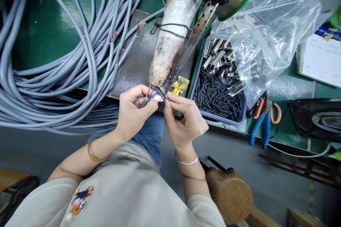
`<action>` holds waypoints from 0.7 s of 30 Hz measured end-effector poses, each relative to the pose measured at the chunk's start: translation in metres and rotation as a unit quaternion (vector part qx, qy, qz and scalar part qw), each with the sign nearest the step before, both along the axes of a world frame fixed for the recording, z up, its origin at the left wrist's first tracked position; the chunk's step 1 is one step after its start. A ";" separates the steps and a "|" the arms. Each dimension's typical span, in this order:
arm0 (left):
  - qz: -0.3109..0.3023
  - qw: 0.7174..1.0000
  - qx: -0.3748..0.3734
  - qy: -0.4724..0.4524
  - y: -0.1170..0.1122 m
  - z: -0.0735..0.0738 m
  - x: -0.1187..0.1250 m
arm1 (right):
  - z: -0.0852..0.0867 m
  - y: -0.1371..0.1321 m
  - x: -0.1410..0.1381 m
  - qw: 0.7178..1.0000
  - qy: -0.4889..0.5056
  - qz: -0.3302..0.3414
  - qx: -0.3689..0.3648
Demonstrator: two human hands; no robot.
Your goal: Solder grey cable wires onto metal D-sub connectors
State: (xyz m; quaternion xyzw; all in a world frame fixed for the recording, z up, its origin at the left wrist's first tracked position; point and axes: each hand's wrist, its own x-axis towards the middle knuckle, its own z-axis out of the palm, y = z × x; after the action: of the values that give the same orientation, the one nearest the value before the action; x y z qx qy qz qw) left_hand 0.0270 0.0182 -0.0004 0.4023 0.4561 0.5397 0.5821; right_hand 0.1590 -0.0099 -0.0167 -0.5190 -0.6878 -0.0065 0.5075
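My left hand (pixel 135 110) pinches the end of a grey cable (pixel 144 103), and its thin coloured wires (pixel 152 93) fan out past the fingers. My right hand (pixel 185 115) has its thumb and fingers closed on a small dark multi-pin connector (pixel 162 92), which meets the wires between my hands. Something small and white shows at my left thumb tip. Just above the hands are the lower end of a wrapped white tube (pixel 160 67) and a slim metal rod (pixel 186 48). Whether either touches the connector I cannot tell.
Many grey cables (pixel 87 53) with stripped ends spread over the left. To the right, a blue bin (pixel 243 113) holds metal connectors (pixel 218 58) and short black sleeves (pixel 215 94), partly under a plastic bag (pixel 277 25). Pliers (pixel 263 124) hang at the table edge. A stool (pixel 231 195) stands behind.
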 end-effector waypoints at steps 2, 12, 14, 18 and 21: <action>0.007 1.000 0.000 0.004 -0.001 0.001 0.001 | -0.001 0.000 0.000 1.000 0.009 0.003 -0.002; 0.032 0.991 0.048 0.118 -0.005 -0.003 -0.003 | -0.006 0.001 0.004 0.997 0.059 0.030 -0.033; 0.029 0.991 0.049 0.120 -0.004 -0.004 -0.002 | -0.005 0.001 0.004 0.998 0.051 0.031 -0.029; 0.030 0.991 0.055 0.122 -0.003 -0.003 -0.001 | -0.002 0.002 0.005 0.999 0.034 0.034 -0.026; 0.032 0.988 0.068 0.131 -0.002 -0.004 -0.001 | -0.002 0.003 0.005 0.998 0.045 0.040 -0.023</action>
State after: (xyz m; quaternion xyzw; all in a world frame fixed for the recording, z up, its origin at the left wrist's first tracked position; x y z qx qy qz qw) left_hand 0.0259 0.0165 -0.0045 0.4933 0.5035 0.5307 0.4707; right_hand 0.1641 -0.0065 -0.0190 -0.5022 -0.6844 0.0527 0.5258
